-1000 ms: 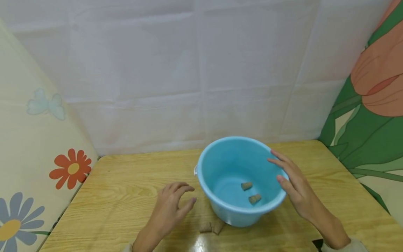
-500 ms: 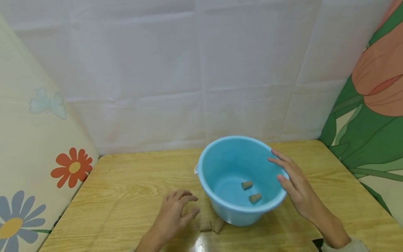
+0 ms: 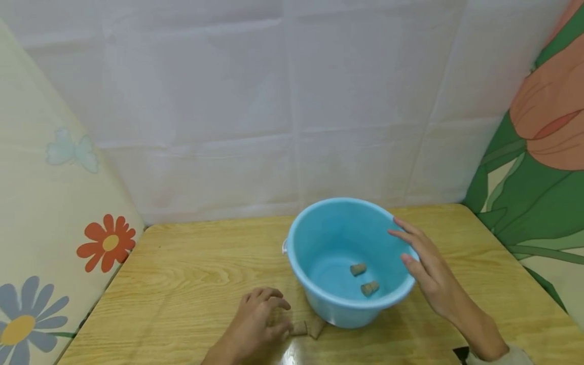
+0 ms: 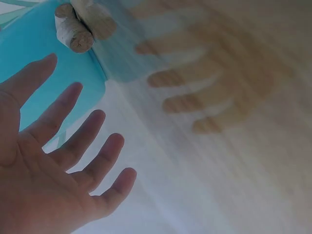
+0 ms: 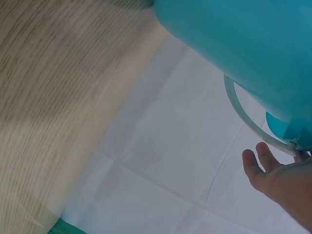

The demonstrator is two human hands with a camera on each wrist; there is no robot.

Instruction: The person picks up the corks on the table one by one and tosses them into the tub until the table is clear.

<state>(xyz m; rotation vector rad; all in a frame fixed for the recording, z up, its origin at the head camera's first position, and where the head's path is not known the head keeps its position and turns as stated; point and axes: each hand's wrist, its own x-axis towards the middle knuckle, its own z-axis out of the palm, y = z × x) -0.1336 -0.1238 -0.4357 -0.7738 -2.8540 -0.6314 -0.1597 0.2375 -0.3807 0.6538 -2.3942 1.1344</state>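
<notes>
Behind everything hangs a creased white sheet [image 3: 201, 101]. The right panel [image 3: 538, 203] carries a big tulip [image 3: 549, 119], the left panel [image 3: 41, 203] flowers [image 3: 110, 243] and a pale butterfly [image 3: 72, 151]. Below spreads the wood-grained table [image 3: 182, 268], and right of its middle stands the blue bucket [image 3: 339, 314], its mouth facing up towards me and its pale handle [image 5: 243, 114] curving along the outside. My right hand [image 3: 433, 276] rests at the bucket's right rim, two fingers [image 3: 412, 228] reaching over the edge and the thumb [image 3: 412, 263] against it, all of them extended rather than clenched. My left hand [image 3: 255, 322] is low over the table, left of the bucket, its fingers spread, softly bent and empty. Smallest are the corks: two [image 3: 358, 269] lie inside on the bucket's floor, and another two [image 3: 299, 328] lie close together on the table, just beyond my left thumb and beside the bucket's foot.
</notes>
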